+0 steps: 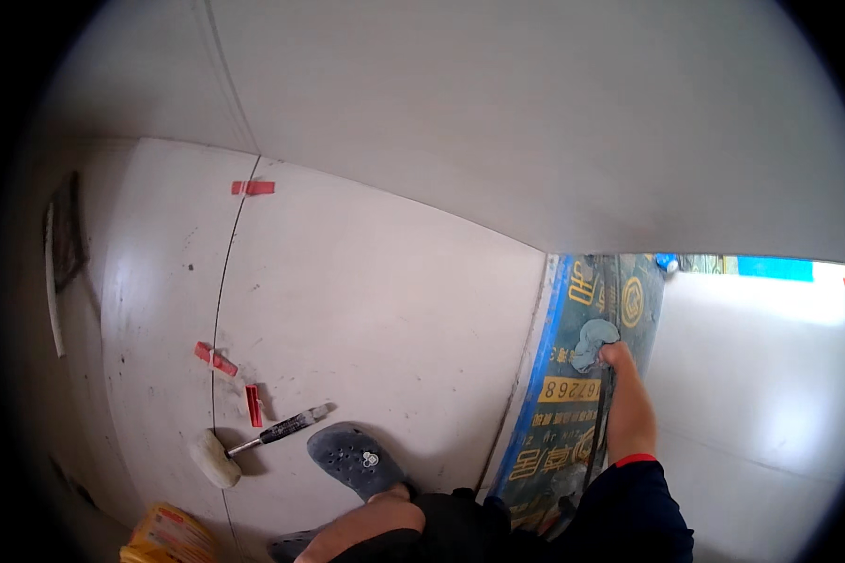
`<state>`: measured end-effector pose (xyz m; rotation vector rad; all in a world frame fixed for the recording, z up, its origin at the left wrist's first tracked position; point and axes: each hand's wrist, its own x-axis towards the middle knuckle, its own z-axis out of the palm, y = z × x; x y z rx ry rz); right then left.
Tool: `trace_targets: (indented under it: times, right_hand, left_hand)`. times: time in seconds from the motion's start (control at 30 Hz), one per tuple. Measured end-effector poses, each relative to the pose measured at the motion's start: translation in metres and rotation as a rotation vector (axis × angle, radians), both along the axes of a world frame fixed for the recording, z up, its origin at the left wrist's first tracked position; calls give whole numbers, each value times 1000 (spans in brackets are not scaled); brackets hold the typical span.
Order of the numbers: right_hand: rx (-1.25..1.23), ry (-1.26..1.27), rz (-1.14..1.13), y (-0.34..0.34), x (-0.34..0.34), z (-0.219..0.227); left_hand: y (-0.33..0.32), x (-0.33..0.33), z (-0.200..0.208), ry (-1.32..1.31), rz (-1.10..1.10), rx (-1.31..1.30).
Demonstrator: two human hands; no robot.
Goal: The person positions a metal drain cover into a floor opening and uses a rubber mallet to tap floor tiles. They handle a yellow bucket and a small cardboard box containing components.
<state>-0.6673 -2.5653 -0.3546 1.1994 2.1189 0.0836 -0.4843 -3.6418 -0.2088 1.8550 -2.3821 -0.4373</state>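
The right grip [615,354] is closed around a soft grey-blue lump [591,343]. It may be a cloth, but it is too small to be sure. The lump is over a dark green sheet [556,433] with yellow print and a blue edge. The left grip is out of view, so I cannot tell what it does. On the pale floor [376,300], a hammer [216,458] with a fat white head lies near a dark shoe [352,458]. Two red wedges [253,405] lie near the hammer, and a yellow tub [167,537] is at the bottom left.
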Motion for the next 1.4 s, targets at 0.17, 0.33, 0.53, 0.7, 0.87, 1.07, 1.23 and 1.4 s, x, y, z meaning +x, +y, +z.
trace_targets:
  times: [0.17,0.33,0.53,0.7,0.87,1.07,1.23,1.4]
  right_hand:
    - [42,-33,240,46,-11,-56]
    - [144,-2,389,78,-43,-32]
    - [433,68,393,-112,-67,32]
    - [-665,627,546,-357,-91,34]
    - [-1154,411,1295,-643,-92,30]
    - [-1062,194,1579,-709,-74,-11]
    - [-1281,-70,1138,-703,-100,24]
    - [-1201,8,900,-678,-159,58]
  left_hand:
    - [-31,42,23,-41,56,-92]
    - [-78,114,18,-54,230,-75]
    - [-91,164,19,-100,403,-38]
    - [-63,194,6,-128,583,32]
    - [-62,175,-7,-163,573,-66]
    - [-69,153,-13,-119,509,-161]
    - [-57,140,-2,48,515,-6]
    - [-64,170,-20,72,475,-142]
